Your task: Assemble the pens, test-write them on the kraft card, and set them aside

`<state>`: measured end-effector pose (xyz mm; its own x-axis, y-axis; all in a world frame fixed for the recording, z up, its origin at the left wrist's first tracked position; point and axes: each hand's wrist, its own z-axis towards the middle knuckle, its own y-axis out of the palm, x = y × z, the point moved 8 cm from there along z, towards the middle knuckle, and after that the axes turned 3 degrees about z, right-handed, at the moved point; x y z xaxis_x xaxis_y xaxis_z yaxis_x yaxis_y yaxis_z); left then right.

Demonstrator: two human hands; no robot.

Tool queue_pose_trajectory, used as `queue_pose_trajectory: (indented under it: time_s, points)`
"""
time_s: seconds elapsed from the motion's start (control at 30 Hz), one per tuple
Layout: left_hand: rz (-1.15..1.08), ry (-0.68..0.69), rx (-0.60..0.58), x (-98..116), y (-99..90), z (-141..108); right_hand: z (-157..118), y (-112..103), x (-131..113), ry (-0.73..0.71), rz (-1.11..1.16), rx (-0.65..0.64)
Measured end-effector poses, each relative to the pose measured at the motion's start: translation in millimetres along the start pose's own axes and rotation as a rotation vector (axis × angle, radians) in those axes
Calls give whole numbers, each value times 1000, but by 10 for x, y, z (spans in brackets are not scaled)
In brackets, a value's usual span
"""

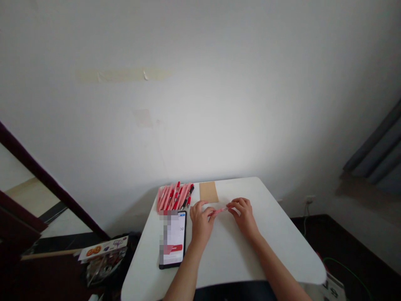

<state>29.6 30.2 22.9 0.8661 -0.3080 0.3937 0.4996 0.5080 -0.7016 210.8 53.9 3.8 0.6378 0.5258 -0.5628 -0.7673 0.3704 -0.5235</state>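
Our left hand (pixel 201 220) and right hand (pixel 244 216), nearly closed, pinch one pink pen (pixel 218 211); phone (pixel 175 257) text we cannot read well.

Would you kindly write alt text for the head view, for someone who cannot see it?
A left hand and right hand hold a pink pen over a white table, where a pile of pens, a phone and a brown card also lie.

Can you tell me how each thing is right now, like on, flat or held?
Phone: lying flat, screen lit.
Pink pen: held between both hands.
Left hand: pinching the pen.
Right hand: pinching its other end.
Pen pile: lying heaped together.
Brown card: lying flat.
Plug: looks plugged in.
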Motion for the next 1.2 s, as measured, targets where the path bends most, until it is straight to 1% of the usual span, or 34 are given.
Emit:
queue_pose_trajectory:
  time_s: [0.2, 0.4, 0.6, 0.73, 1.0, 1.2]
  points:
    - [-1, -7, 7, -11, -7, -6, 3, 8, 4, 15, 44, -23]
    - [-34, -17, 4, -24, -22, -1, 7, 12, -11, 45, 41, -86]
    - [-40, -15, 15, -29, -31, 4, 0, -5, 23, 125, 28, -76]
    - [-40, -12, 24, -37, -30, 2, -4, 22, 38, 152, 38, -97]
    - [-40, -30, 17, -66, 5, -12, 0, 4, -26, 130, 34, -106]
    - [-60, -34, 0, -54, -5, -3, 2, 10, -50, 114, -1, -111]
